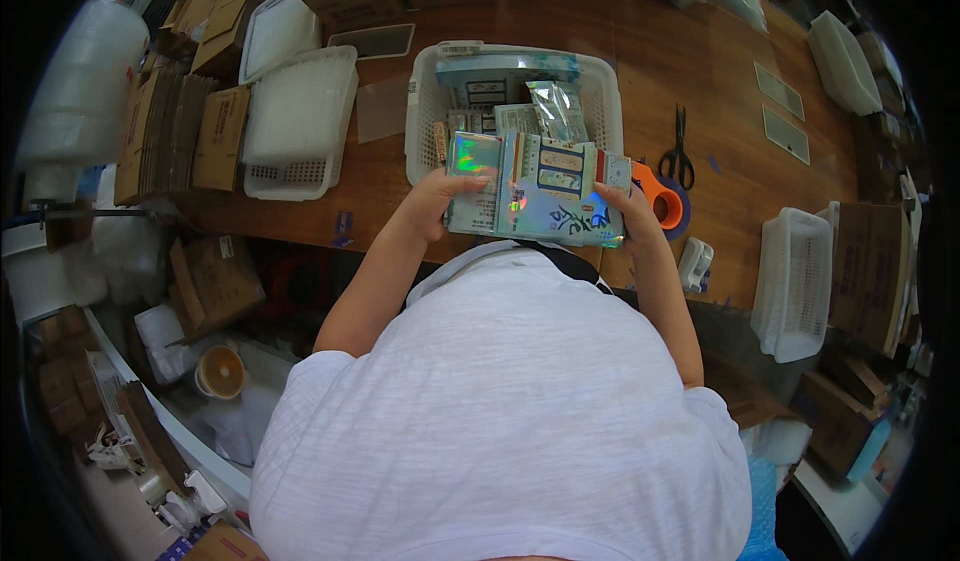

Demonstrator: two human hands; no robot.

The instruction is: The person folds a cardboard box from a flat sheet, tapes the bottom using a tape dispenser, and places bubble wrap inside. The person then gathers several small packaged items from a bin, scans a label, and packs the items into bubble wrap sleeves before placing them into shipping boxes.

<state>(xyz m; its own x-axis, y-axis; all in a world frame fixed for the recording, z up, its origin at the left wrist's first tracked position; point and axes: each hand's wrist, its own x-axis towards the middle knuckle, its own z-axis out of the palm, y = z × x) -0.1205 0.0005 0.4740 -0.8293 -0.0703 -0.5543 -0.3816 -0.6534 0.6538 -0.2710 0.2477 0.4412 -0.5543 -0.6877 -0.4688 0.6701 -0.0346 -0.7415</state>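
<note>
Between my two hands, over the near rim of a white plastic basket (613, 103), are several shiny holographic packets (555, 212) with printed patterns and writing. My left hand (441, 199) grips their left end, thumb on top. At the right end my right hand (631, 212) holds them, its thumb also on the upper face. The fingers underneath are hidden. Inside the basket lie more printed packets, one a silvery foil packet (556, 111) that catches the light. An orange tape dispenser (667, 199) sits just right of my right hand, with black-handled scissors (678, 163) beyond it.
Left of the basket stand a white basket (289, 182) with stacked clear plastic sheets or bags (300, 107) and folded cardboard boxes (150, 133). A small white device (696, 261) lies near the table's front edge. Farther right are an upright white basket (795, 283) and cardboard (870, 268).
</note>
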